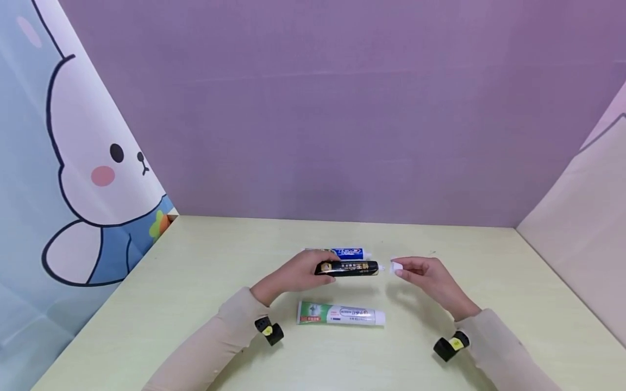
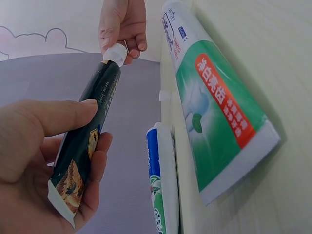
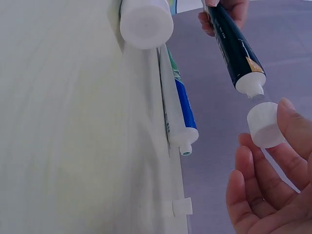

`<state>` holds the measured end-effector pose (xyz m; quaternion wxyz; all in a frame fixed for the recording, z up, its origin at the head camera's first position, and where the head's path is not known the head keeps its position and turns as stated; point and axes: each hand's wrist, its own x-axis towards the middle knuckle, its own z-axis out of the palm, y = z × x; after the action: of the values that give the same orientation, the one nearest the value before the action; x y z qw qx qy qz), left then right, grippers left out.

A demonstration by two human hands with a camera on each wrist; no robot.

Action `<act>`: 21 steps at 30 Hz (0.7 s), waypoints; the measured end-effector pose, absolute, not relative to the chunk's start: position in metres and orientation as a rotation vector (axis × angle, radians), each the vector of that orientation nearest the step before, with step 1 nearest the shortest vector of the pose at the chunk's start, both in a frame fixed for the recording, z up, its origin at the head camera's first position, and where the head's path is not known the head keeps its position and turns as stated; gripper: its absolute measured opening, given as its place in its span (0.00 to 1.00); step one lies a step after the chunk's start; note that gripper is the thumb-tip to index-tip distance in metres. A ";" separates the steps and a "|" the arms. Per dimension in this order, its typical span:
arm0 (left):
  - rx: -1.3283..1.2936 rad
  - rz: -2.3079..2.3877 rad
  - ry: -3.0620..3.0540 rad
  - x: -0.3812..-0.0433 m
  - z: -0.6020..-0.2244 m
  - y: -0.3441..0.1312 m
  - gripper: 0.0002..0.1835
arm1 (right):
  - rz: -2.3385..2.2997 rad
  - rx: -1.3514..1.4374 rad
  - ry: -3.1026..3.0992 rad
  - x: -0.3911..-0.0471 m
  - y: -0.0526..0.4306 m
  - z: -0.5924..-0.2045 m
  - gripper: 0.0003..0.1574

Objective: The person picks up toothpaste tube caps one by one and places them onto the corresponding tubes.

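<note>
My left hand (image 1: pixel 305 270) grips a black toothpaste tube (image 2: pixel 92 109) by its crimped end, thumb on one side and fingers curled round the other. The tube points right, and its bare white nozzle (image 3: pixel 252 86) shows in the right wrist view. Between thumb and fingers, my right hand (image 1: pixel 432 279) pinches a white cap (image 3: pixel 264 125), held just off the nozzle with a small gap. Nearer the body, a green and white toothpaste tube (image 1: pixel 340 314) lies with its white cap on. Behind the black tube lies a blue toothpaste tube (image 3: pixel 186 109) with an uncovered nozzle.
A small white cap (image 3: pixel 183 206) sits on the table beyond the blue tube's nozzle. The pale table (image 1: pixel 220 244) ends at a purple backdrop (image 1: pixel 313 119). A cartoon-printed cloth (image 1: pixel 88 179) hangs at the left, and a pale cloth (image 1: pixel 587 217) at the right.
</note>
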<state>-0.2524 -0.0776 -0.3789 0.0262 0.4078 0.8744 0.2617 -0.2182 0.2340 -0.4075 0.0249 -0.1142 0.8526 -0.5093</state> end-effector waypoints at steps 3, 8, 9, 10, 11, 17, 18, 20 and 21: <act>1.237 0.808 2.706 -0.251 -0.377 -0.077 0.21 | -1.600 -0.376 2.608 -0.219 0.233 -0.406 0.25; 1.226 0.803 2.708 -0.251 -0.375 -0.075 0.21 | -1.643 -0.413 2.561 -0.218 0.229 -0.405 0.25; 1.231 0.807 2.706 -0.250 -0.375 -0.075 0.21 | -1.654 -0.418 2.555 -0.218 0.229 -0.404 0.25; 1.235 0.809 2.705 -0.250 -0.374 -0.075 0.21 | -1.669 -0.422 2.547 -0.218 0.228 -0.404 0.24; 1.245 0.811 2.704 -0.250 -0.374 -0.074 0.21 | -1.685 -0.428 2.537 -0.217 0.228 -0.403 0.24; 1.269 0.814 2.695 -0.248 -0.371 -0.074 0.21 | -1.742 -0.477 2.499 -0.216 0.226 -0.401 0.23; 1.266 0.814 2.694 -0.248 -0.371 -0.074 0.21 | -1.745 -0.482 2.499 -0.216 0.226 -0.400 0.24; 1.260 0.815 2.694 -0.248 -0.370 -0.074 0.21 | -1.743 -0.489 2.505 -0.216 0.225 -0.400 0.24; 1.259 0.814 2.694 -0.248 -0.370 -0.074 0.21 | -1.743 -0.489 2.505 -0.217 0.225 -0.399 0.24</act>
<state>-0.2485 -0.0736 -0.3698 0.0292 0.4082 0.8734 0.2640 -0.2165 0.2247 -0.3992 0.0253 -0.1583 0.8102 -0.5638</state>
